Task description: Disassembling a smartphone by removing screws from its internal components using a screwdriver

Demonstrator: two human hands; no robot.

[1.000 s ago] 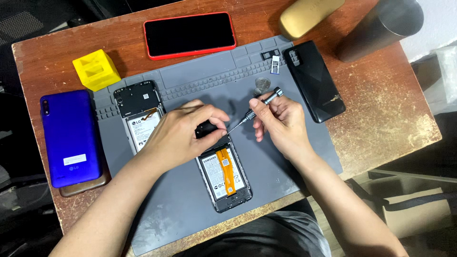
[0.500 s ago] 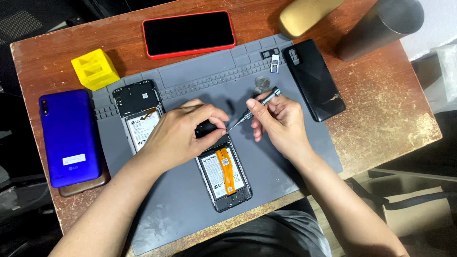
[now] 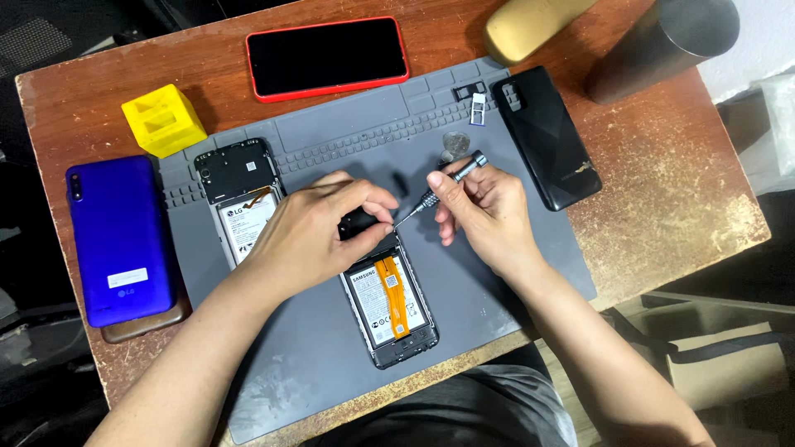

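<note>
On the grey mat [image 3: 315, 364], an opened phone [image 3: 389, 302] is steadied at its top end by the left hand [image 3: 319, 232], fingers pinched on it. A small screwdriver [image 3: 439, 186] is gripped by the right hand [image 3: 484, 211], tip at the phone's upper edge. Screw removal seems underway; steady downward pressure is called for.

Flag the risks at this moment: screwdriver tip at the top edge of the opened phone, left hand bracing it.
1. The screwdriver tip sits close to the left hand fingertips; a slip could jab them.
2. A slip downward could likely scrape the orange flex cable on the opened phone.
3. Any freed screw could roll off the grey mat.
</note>
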